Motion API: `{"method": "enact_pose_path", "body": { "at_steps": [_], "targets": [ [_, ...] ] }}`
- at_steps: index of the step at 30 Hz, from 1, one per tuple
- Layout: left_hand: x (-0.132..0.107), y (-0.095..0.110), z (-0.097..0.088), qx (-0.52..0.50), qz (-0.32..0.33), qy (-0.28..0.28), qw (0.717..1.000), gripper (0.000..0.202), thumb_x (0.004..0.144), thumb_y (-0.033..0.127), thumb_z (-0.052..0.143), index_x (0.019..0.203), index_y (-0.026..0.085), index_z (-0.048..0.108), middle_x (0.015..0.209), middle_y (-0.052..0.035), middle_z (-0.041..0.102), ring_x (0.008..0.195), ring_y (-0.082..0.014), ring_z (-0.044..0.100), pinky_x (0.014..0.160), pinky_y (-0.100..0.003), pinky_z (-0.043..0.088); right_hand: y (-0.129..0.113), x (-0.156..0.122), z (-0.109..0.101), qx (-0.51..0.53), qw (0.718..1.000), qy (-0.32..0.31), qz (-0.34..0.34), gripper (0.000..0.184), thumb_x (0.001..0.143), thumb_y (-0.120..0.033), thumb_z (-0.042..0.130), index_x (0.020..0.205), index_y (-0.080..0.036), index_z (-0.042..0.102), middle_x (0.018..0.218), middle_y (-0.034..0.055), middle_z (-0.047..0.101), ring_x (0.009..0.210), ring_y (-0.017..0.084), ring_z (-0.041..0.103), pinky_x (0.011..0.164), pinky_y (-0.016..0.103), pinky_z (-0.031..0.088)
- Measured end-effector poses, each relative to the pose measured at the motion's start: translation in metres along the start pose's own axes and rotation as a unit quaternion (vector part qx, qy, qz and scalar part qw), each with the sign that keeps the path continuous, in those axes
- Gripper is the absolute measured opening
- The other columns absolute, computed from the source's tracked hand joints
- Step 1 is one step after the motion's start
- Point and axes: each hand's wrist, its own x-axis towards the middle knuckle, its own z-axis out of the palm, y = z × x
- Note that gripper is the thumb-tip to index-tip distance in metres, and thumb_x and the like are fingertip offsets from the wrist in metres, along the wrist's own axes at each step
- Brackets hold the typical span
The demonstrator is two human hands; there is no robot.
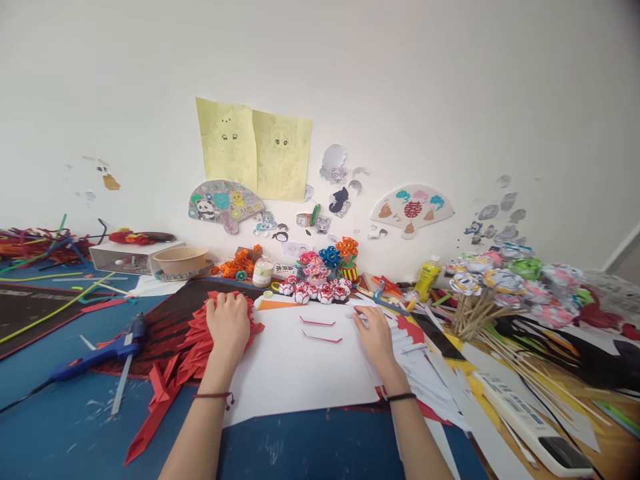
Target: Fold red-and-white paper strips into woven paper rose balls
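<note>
My left hand [228, 321] lies over a heap of red folded paper pieces [197, 350]. Its fingers curl down into the heap, so the fingertips and anything in them are hidden. At the right side of a white paper sheet [295, 373], my right hand [374, 333] has thumb and fingers brought together on a small white paper piece [353, 311]. Between the hands, two thin folded strips [318, 323] with red edges rest on the sheet, one nearer me than the other. White folded paper pieces [413, 367] are heaped beside my right wrist.
A blue glue gun [103, 353] with a cord lies at left. Paper flowers [320, 273], a small jar [263, 273] and a yellow bottle [427, 279] stand along the wall. Flowers on sticks [493, 283] and a white glue-stick-like device [533, 423] are at right.
</note>
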Motion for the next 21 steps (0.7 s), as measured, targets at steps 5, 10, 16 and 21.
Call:
{"method": "enact_pose_path", "body": {
  "at_steps": [5, 10, 16, 21],
  "targets": [
    [0.002, 0.0, -0.003, -0.031, -0.012, 0.001, 0.999, 0.023, 0.085, 0.014, 0.044, 0.087, 0.014, 0.067, 0.091, -0.013, 0.065, 0.093, -0.0316, 0.053, 0.078, -0.041, 0.033, -0.003, 0.001, 0.0, 0.006, 1.0, -0.002, 0.005, 0.021, 0.09, -0.024, 0.051, 0.101, -0.016, 0.067, 0.096, 0.0098, 0.068, 0.092, 0.026, 0.057, 0.083, 0.039, 0.045],
    [0.007, 0.002, -0.004, -0.072, -0.009, -0.004, 0.997, 0.026, 0.092, 0.024, 0.042, 0.093, 0.016, 0.067, 0.093, -0.0125, 0.064, 0.091, -0.0298, 0.054, 0.073, -0.037, 0.035, -0.006, 0.002, 0.003, 0.02, 1.0, -0.009, 0.004, 0.022, 0.09, -0.026, 0.052, 0.102, -0.016, 0.067, 0.095, 0.01, 0.069, 0.092, 0.027, 0.057, 0.083, 0.04, 0.045],
    [0.007, 0.005, -0.003, -0.103, -0.03, 0.001, 0.994, 0.02, 0.089, 0.018, 0.044, 0.093, 0.017, 0.064, 0.096, -0.011, 0.064, 0.095, -0.0282, 0.056, 0.076, -0.035, 0.036, -0.009, 0.002, 0.007, 0.054, 0.998, 0.001, 0.024, 0.024, 0.088, -0.029, 0.053, 0.1, -0.015, 0.068, 0.093, 0.0111, 0.069, 0.089, 0.027, 0.059, 0.082, 0.04, 0.046],
    [0.005, 0.004, -0.001, -0.085, -0.071, -0.01, 0.994, 0.02, 0.087, 0.016, 0.042, 0.092, 0.014, 0.061, 0.089, -0.0136, 0.067, 0.091, -0.0311, 0.059, 0.077, -0.038, 0.035, -0.01, 0.001, 0.006, 0.073, 0.997, -0.001, 0.041, 0.025, 0.087, -0.03, 0.053, 0.1, -0.014, 0.068, 0.094, 0.012, 0.069, 0.09, 0.027, 0.06, 0.082, 0.041, 0.046]
  ]
}}
